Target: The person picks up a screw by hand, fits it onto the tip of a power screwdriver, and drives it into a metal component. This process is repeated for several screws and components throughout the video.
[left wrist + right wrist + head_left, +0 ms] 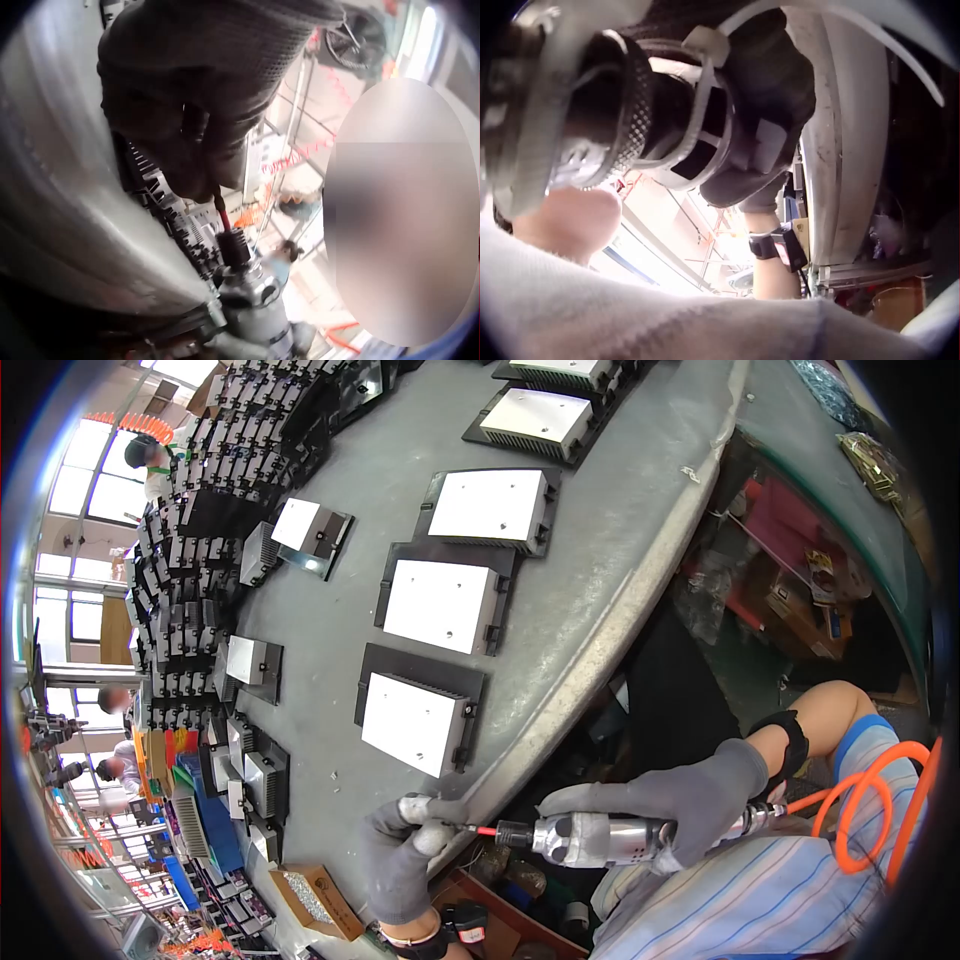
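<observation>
The gloved right hand (690, 800) is curled round a silver air screwdriver (600, 840) with a black collar and an orange coiled hose (850, 790). At the tool's tip, beside the table's edge, the gloved left hand (405, 855) pinches around the end of the red-banded bit (485, 830). In the left wrist view the left hand's fingers (217, 161) meet the bit just above the tool's nose (234, 247). Whether a screw sits on the bit is hidden by the fingertips. The right wrist view shows the tool body (592, 112) up close, with a dark glove (769, 97) beyond it.
White-topped heatsink units (415, 722) on black plates stand in a row on the grey table (330, 760). A cardboard box of small metal parts (315, 900) lies near the left hand. Many black parts (190, 600) are stacked along the far side; cartons (800, 615) sit below.
</observation>
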{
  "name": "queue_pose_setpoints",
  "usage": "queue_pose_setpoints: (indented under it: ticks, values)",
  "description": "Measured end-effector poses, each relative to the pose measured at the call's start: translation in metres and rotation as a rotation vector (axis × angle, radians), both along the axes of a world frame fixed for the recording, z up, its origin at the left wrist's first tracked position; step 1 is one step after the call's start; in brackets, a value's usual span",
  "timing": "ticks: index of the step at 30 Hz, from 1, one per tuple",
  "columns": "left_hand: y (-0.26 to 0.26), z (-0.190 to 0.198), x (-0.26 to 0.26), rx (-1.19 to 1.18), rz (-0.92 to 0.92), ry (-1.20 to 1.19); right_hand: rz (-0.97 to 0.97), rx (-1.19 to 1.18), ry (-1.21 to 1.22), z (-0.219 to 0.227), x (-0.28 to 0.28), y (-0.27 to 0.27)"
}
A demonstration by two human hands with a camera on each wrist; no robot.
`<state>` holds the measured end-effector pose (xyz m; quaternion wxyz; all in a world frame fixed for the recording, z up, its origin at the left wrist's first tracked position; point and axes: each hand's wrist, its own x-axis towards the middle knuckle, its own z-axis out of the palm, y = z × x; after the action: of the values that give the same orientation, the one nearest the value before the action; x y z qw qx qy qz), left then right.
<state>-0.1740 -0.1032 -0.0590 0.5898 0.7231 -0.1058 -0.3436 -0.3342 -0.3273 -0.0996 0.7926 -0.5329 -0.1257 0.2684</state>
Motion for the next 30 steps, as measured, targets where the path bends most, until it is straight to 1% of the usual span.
queue_pose_setpoints:
  ticks: [2, 3, 5, 6, 8, 9, 11, 12, 14, 16, 17, 19, 23, 25, 26, 28, 29, 30]
  values:
    - [-0.004, 0.01, -0.002, 0.165, -0.128, -0.193, -0.037, 0.185, 0.08, -0.009, -0.006, -0.002]
    - [-0.009, 0.018, 0.002, 0.163, -0.13, -0.191, -0.04, 0.184, 0.081, -0.013, -0.008, -0.004]
    - [-0.022, 0.036, 0.019, 0.557, -0.338, -1.141, -0.135, 0.149, 0.11, -0.02, -0.009, -0.007]
    - [-0.03, 0.036, 0.025, 0.557, -0.335, -1.142, -0.195, 0.054, 0.047, -0.021, -0.007, -0.008]
    - [-0.045, 0.03, 0.036, 0.686, -0.617, -1.396, -0.174, 0.029, 0.078, -0.019, -0.002, -0.01]
    - [-0.049, 0.027, 0.039, 0.688, -0.613, -1.396, -0.158, 0.005, 0.11, -0.017, 0.0, -0.011]
    - [-0.056, 0.017, 0.042, 0.608, -0.606, -1.11, -0.15, 0.031, 0.147, -0.014, 0.001, -0.012]
    - [-0.056, 0.014, 0.043, 0.58, -0.58, -1.098, -0.161, 0.022, 0.152, -0.013, 0.002, -0.011]
    - [-0.057, 0.013, 0.044, 0.592, -0.595, -1.111, -0.175, 0.017, 0.158, -0.016, 0.001, -0.008]
    - [-0.056, 0.013, 0.045, 0.603, -0.597, -1.126, -0.195, 0.109, 0.089, -0.024, 0.002, -0.004]
    - [-0.056, 0.013, 0.045, 0.61, -0.603, -1.165, -0.194, 0.108, 0.091, -0.025, 0.002, -0.001]
    - [-0.057, 0.012, 0.044, 0.615, -0.609, -1.2, -0.236, 0.271, 0.138, -0.025, 0.0, 0.004]
    - [-0.057, 0.011, 0.043, 0.671, -0.619, -1.293, -0.204, 0.182, 0.156, -0.02, 0.001, 0.003]
    - [-0.056, 0.01, 0.043, 0.686, -0.618, -1.327, -0.209, 0.326, 0.316, -0.021, -0.001, 0.008]
    - [-0.056, 0.01, 0.043, 0.686, -0.621, -1.334, -0.207, 0.325, 0.316, -0.019, 0.0, 0.006]
    - [-0.056, 0.011, 0.042, 0.688, -0.621, -1.345, -0.132, 0.138, 0.303, -0.011, 0.005, -0.001]
    - [-0.057, 0.012, 0.041, 0.699, -0.623, -1.328, -0.132, 0.138, 0.297, -0.01, 0.006, 0.001]
    - [-0.058, 0.013, 0.041, 0.709, -0.625, -1.312, -0.174, 0.18, 0.313, -0.01, 0.006, 0.003]
